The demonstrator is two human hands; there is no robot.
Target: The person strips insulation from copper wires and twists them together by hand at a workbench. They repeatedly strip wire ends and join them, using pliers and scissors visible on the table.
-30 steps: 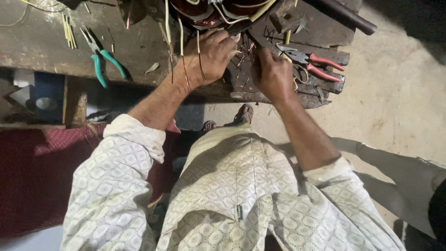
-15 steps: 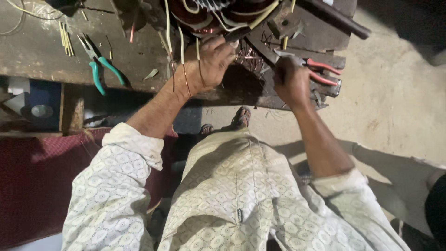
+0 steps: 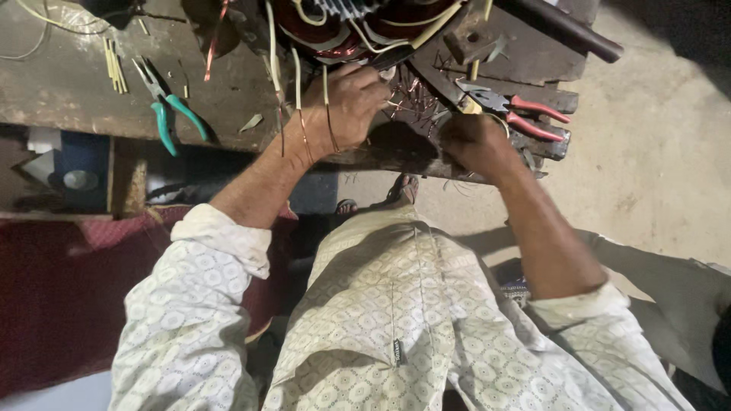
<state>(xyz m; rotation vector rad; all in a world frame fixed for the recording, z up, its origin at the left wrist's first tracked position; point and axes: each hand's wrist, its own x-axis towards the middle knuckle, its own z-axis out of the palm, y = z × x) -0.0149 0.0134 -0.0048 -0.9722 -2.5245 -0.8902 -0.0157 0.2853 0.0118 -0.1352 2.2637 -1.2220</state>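
Fingers of the left hand (image 3: 346, 103) curl closed around a dark tool handle and thin copper wire leads (image 3: 304, 129), tip pointing up toward the motor winding (image 3: 343, 27) directly above. Right hand (image 3: 472, 141) is fisted at the bench edge (image 3: 228, 133); its contents cannot be determined. Red-handled pliers (image 3: 533, 118) lie just beside it, long axis left-right. Green-handled pliers (image 3: 171, 106) lie well apart, leftward.

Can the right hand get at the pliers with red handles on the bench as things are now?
Probably yes. The right hand is closed at the bench edge, just below the red-handled pliers, which lie on top of the wooden bench with nothing over them. Only loose copper wire ends lie nearby, to the side.
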